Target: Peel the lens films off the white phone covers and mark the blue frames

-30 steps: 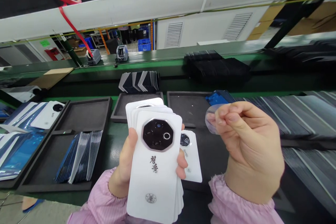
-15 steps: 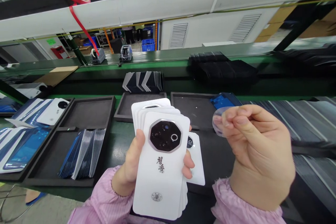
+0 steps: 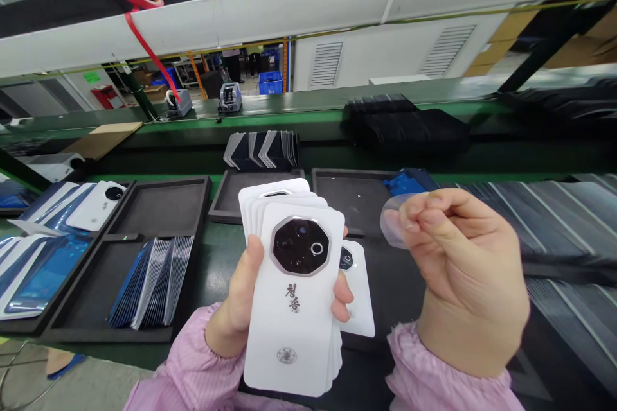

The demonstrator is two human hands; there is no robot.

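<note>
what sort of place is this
Probably a phone factory line: the left hand holds a stack of white back covers, the right hand a clear round film, with black trays by a green conveyor.

Noted white back covers (image 3: pixel 308 327) between left fingers (image 3: pixel 343 298), top one with black octagonal camera panel (image 3: pixel 301 245), silver-rimmed, beside the thumb tip; black characters (image 3: pixel 292 297) and grey round emblem (image 3: pixel 286 355) below. Recorded clear greyish film disc (image 3: pixel 390 223) at right fingertips (image 3: pixel 418 218). Pink sleeves (image 3: pixel 193 369) at wrists. Beyond fingers, black trays (image 3: pixel 164 205), blue-and-white sheets (image 3: pixel 149 282).
</note>
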